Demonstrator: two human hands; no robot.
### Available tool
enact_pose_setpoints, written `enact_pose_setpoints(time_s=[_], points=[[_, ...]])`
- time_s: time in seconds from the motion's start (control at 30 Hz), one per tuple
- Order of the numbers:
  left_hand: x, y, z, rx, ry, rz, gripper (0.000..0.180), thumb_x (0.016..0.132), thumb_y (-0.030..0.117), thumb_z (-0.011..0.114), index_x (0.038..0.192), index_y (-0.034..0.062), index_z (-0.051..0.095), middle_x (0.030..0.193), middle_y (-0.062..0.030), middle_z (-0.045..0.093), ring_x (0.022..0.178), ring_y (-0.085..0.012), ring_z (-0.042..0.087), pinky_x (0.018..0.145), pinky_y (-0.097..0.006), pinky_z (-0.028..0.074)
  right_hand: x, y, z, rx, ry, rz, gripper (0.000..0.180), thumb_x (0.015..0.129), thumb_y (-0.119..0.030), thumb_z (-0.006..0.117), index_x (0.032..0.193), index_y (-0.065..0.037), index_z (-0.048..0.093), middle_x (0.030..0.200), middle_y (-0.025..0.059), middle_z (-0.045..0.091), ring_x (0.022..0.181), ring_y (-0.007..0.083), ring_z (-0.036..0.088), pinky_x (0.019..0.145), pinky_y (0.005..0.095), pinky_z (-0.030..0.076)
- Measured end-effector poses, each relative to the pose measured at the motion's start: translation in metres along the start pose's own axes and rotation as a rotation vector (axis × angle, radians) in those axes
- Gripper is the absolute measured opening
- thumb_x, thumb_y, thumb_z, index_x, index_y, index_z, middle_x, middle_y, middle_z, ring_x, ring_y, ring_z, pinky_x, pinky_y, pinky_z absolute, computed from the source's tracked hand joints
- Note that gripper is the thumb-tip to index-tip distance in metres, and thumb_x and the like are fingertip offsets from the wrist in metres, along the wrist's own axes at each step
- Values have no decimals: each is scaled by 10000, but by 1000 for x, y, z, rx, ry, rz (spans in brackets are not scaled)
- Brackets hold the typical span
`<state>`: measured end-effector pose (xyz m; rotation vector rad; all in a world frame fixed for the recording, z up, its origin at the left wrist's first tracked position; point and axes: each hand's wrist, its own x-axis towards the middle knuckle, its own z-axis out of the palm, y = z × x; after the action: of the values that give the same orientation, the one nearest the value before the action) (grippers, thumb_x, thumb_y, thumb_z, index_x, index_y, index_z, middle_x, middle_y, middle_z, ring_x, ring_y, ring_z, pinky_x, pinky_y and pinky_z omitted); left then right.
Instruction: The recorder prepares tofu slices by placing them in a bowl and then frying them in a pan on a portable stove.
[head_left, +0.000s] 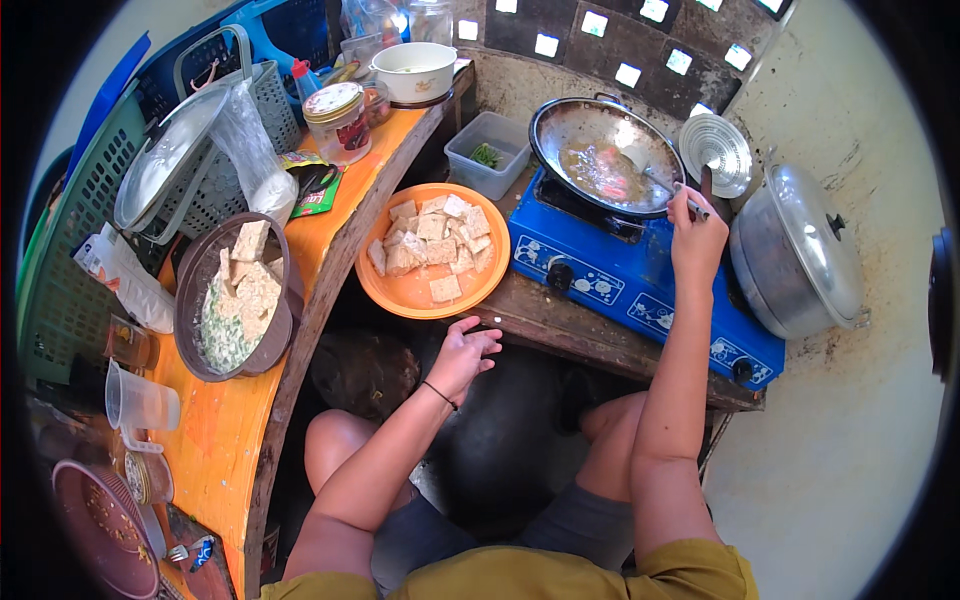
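While we stir from the head view, our right hand (697,243) is closed round the handle of a ladle (668,187) whose bowl sits in the wok (600,155), far right on the blue gas stove (640,270). Our left hand (462,355) hangs loose w/ fingers spread, gripping nothing, just near the orange plate (432,291) of tofu slabs (435,243).

Risks, as we judge them: the wok holds reddish liquid, so a hard stir could slop it over the burner; the plate sits at the near edge of the worn ledge, and a knock from the left hand could tip it.

Counts: 1 wok, 1 ladle, 1 stove w/ 2 knobs showing, 1 orange plate w/ approx. a dozen tofu pcs, 1 brown bowl (196,300) of tofu on the orange tabletop (225,440) at left, 1 lidded steel pot (800,250) far right, 1 clear tub (490,150).
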<state>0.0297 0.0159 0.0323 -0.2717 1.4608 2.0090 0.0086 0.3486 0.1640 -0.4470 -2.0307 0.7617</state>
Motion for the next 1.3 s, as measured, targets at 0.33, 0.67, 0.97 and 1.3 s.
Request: enact_pose_setpoints(time_s=[0.33,0.67,0.97,1.3], points=[[20,-11,-4,25,45,-9,570,940,74,586,1429,40,295,1147,-124,639,898,-146,624,699,-274,507,2,-30,-11,322,-143,170,294,978,-174,621,1065,93,710,776,108,716,692,118,678,675,237,555],[22,-14,-2,59,51,-4,539,943,73,581,1406,51,305,1140,-125,638,880,-145,620,689,-283,503,-3,-64,-30,379,-200,100,265,978,-162,610,1066,61,724,765,81,712,698,99,666,669,232,543],[21,-11,-1,48,48,-6,533,950,74,573,1410,52,303,1142,-128,635,886,-146,619,693,-285,503,5,-3,-8,62,-176,-61,243,975,-159,615,1071,31,733,791,84,710,712,102,654,678,246,537],[18,-8,-4,47,53,5,537,950,71,568,1416,47,303,1136,-124,637,887,-144,618,697,-284,503,7,-2,-4,-60,68,-130,201,930,-149,644,1068,-35,734,911,196,723,849,316,702,812,356,535]])
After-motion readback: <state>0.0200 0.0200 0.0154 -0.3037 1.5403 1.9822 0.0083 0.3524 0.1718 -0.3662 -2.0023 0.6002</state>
